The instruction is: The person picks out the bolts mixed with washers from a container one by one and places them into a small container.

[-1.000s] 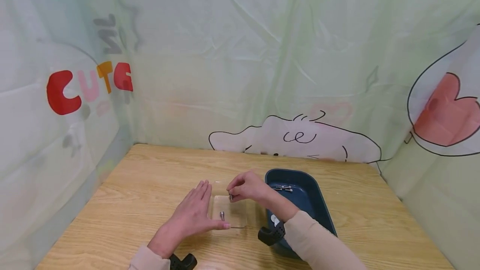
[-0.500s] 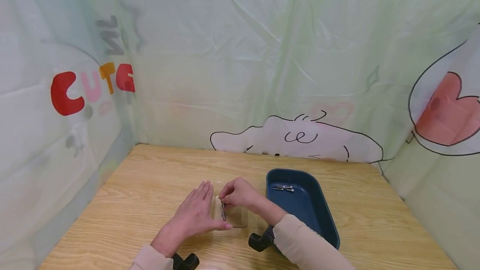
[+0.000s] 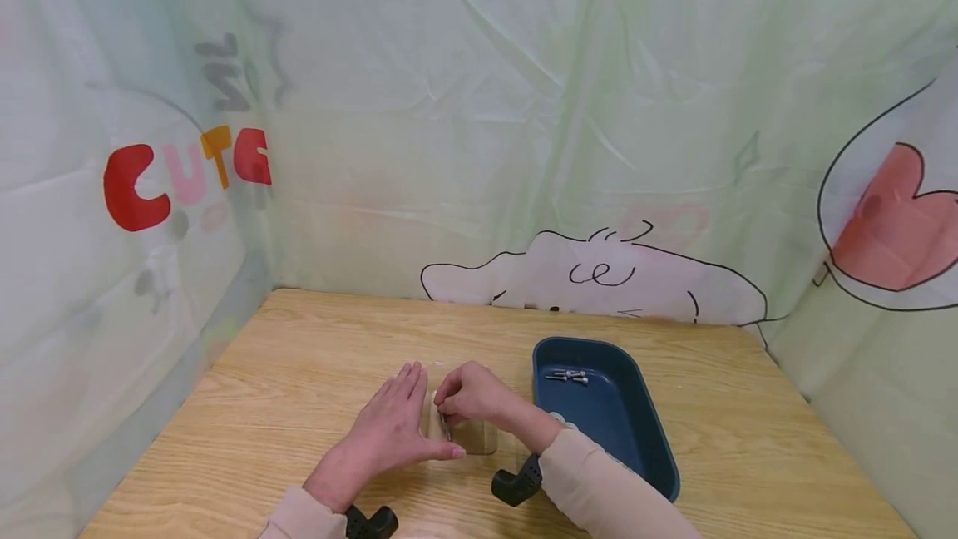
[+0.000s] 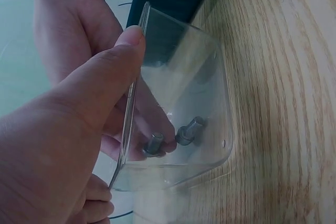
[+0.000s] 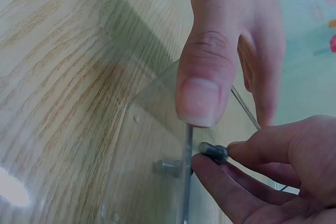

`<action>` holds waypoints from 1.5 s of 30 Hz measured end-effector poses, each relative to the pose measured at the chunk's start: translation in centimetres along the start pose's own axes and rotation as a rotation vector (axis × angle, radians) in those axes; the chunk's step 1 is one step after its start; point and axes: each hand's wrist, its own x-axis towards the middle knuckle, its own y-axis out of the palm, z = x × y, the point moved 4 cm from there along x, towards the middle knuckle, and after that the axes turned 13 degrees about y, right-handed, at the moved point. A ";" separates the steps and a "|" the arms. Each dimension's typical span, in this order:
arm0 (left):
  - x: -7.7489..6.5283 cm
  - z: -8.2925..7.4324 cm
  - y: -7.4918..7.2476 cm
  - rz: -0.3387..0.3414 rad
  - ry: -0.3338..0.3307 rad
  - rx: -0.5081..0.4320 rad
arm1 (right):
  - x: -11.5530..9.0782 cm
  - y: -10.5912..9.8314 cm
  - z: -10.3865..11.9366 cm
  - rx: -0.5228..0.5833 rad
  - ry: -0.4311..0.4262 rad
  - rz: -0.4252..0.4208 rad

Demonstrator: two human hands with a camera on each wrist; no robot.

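Observation:
A clear plastic box (image 3: 479,442) stands on the wooden table in front of me. My left hand (image 3: 387,422) lies along its left side with straight fingers, the thumb across the near rim, as the left wrist view also shows. My right hand (image 3: 479,393) reaches inside and pinches a metal bolt (image 5: 212,151) between thumb and fingertips. Close below it in the box is a second metal bolt (image 4: 190,130), seen through the clear wall in both wrist views. In the head view the right fingers partly cover the bolts.
To the right of the box stands a dark blue tray (image 3: 653,414), holding several bolts (image 3: 572,376) at its far end and white round pieces (image 3: 561,420) partly behind the right forearm. A printed curtain (image 3: 419,148) hangs behind and left of the table (image 3: 337,331).
My right hand has moved left and a little down inside the box with its bolt, toward the other bolt. The left hand has stayed on the box.

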 end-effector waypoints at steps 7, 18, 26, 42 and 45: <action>0.1 -0.2 -0.1 0.000 0.006 0.004 | -0.5 -0.5 0.1 0.031 0.018 0.019; 0.2 -0.1 0.3 0.001 -0.005 -0.051 | -1.0 -1.9 -0.2 0.077 0.018 0.023; 0.2 0.0 0.4 -0.020 -0.021 -0.078 | -1.8 -3.5 -0.6 0.100 0.039 0.000; 1.0 -1.2 -0.5 -0.049 0.027 -0.050 | -3.4 -7.7 -2.5 0.153 0.078 -0.092; 1.3 -1.5 -0.5 -0.049 0.032 -0.058 | -3.9 -8.6 -3.1 0.162 0.074 -0.105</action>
